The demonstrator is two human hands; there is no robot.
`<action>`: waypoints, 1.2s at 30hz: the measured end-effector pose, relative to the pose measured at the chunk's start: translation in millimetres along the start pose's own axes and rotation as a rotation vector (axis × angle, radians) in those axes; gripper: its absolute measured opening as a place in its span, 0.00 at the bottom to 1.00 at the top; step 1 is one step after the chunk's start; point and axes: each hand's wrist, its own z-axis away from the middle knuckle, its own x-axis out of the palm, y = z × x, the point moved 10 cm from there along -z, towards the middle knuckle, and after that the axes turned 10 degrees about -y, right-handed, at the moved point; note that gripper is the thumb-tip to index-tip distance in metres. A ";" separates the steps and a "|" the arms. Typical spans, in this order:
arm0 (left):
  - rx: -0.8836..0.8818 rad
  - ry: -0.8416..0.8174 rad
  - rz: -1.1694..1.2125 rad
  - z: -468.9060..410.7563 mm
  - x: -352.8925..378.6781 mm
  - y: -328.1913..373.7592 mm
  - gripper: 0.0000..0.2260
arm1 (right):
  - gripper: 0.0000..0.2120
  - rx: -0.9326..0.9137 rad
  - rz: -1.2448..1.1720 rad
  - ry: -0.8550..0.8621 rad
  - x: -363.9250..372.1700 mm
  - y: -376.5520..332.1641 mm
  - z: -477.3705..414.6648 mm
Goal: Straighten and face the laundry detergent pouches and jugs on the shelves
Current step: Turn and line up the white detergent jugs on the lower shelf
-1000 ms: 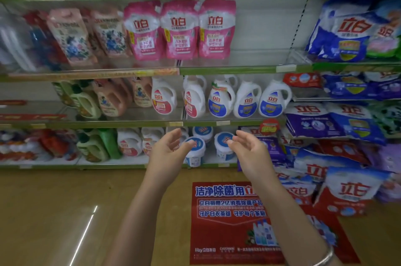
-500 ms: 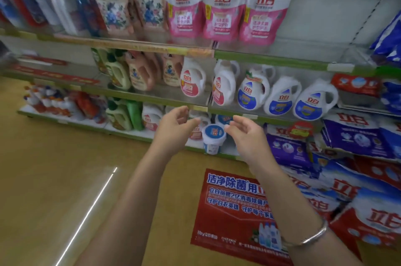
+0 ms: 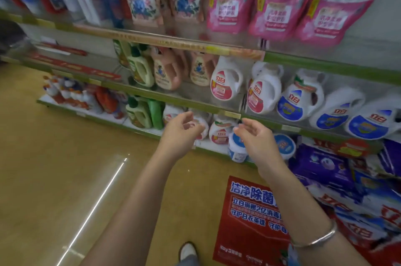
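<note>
Your left hand (image 3: pixel 180 131) and right hand (image 3: pixel 256 142) hang empty, fingers loosely curled and spread, apart from the jugs (image 3: pixel 221 131) just beyond your fingertips, likely poised to straighten them.

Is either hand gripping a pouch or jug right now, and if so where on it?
Nothing is held. The bare left hand and bare right hand hang open with curled fingers, short of the white pink-labelled jugs on the bottom shelf.
</note>
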 end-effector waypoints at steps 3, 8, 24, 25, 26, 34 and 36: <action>-0.015 0.000 -0.024 -30.0 -24.8 -7.8 0.26 | 0.21 0.023 0.004 0.002 13.6 -2.2 -29.3; -0.054 -0.057 -0.015 -76.6 -34.0 -26.7 0.25 | 0.22 0.086 0.015 0.027 18.3 10.1 -73.3; -0.069 -0.191 -0.197 -308.8 25.8 -76.2 0.25 | 0.21 0.188 0.034 0.068 -22.1 89.9 -291.3; -0.066 -0.200 -0.208 -327.0 31.6 -80.5 0.24 | 0.23 0.162 0.032 0.068 -22.1 95.4 -309.7; -0.061 -0.199 -0.224 -346.9 36.9 -85.8 0.24 | 0.25 0.126 0.030 0.069 -21.4 102.2 -329.7; 0.336 -0.167 -0.152 -508.3 96.9 -118.7 0.29 | 0.50 -0.125 0.018 0.276 -19.3 183.7 -479.4; 0.464 -0.135 -0.068 -542.1 106.5 -128.2 0.29 | 0.53 -0.160 0.007 0.308 -18.2 199.8 -502.3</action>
